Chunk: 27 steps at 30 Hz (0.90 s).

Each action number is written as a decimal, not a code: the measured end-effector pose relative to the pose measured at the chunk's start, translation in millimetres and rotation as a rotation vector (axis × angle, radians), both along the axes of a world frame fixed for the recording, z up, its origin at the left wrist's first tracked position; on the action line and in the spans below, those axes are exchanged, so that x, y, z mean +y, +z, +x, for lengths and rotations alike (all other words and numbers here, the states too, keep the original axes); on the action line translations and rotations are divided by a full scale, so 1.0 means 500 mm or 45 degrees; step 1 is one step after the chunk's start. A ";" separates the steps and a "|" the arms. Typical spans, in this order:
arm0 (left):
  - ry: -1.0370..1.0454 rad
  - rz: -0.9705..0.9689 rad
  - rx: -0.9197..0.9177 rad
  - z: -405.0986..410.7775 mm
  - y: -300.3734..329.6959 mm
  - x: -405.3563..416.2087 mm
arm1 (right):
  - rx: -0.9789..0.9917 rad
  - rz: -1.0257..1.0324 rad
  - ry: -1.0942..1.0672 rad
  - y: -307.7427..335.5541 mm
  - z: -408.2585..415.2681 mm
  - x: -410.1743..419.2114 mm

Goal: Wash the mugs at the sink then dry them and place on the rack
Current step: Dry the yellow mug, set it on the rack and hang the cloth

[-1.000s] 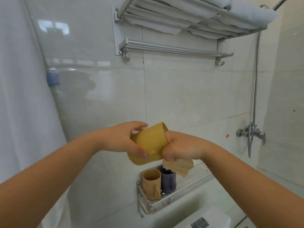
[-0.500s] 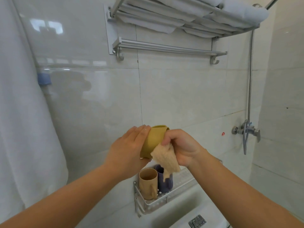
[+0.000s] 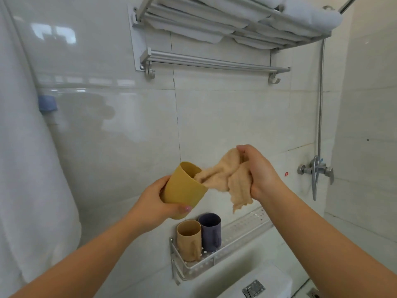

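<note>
Mustard-yellow plastic marks the mug [image 3: 182, 189] in the left hand [image 3: 155, 203], whose fingers wrap its base and lower wall while the thumb lies across the near side. The mug is tilted, its open mouth turned up and to the right, held in the air in front of the tiled wall [image 3: 225, 117]. One end of a beige cloth [image 3: 227, 177] sits at the mug's mouth; whether it reaches inside cannot be told. The rest of the cloth stretches up to the right hand [image 3: 258, 171], which clutches it in curled fingers, a loose flap hanging below the palm.

Below the hands a perforated metal rack [image 3: 240, 239] is fixed to the wall. At its left end stand two upright mugs, touching or nearly so: a tan mug [image 3: 189, 239] nearer, a purple mug [image 3: 210, 231] just behind it to the right. The rest of the rack to the right is bare.

High on the wall a towel shelf [image 3: 214, 24] carries folded white towels [image 3: 300, 14], with a rail [image 3: 210, 62] beneath. A shower valve [image 3: 315, 168] and its pipe stand at the right. White fabric [image 3: 25, 168] hangs along the left edge, and a white toilet tank [image 3: 264, 282] shows at the bottom.
</note>
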<state>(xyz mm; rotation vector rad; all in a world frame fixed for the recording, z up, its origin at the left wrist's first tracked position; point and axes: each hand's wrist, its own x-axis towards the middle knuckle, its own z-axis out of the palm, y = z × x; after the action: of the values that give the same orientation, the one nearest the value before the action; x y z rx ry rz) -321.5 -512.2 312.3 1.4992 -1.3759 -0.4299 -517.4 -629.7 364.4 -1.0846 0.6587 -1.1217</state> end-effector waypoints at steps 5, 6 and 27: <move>-0.241 0.142 0.263 0.009 -0.001 0.000 | 0.395 -0.469 -0.196 -0.032 -0.039 -0.041; -0.305 0.192 0.296 0.012 -0.002 -0.002 | 0.442 -0.472 -0.066 -0.038 -0.045 -0.046; -0.664 0.519 1.060 -0.094 -0.113 -0.267 | 0.164 0.184 0.296 -0.235 -0.122 -0.186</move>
<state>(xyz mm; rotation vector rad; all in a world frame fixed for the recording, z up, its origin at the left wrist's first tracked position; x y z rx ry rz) -368.5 -645.8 255.6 1.0204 -0.9939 -1.5424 -578.1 -722.5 247.0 -1.0845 0.6848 -0.7979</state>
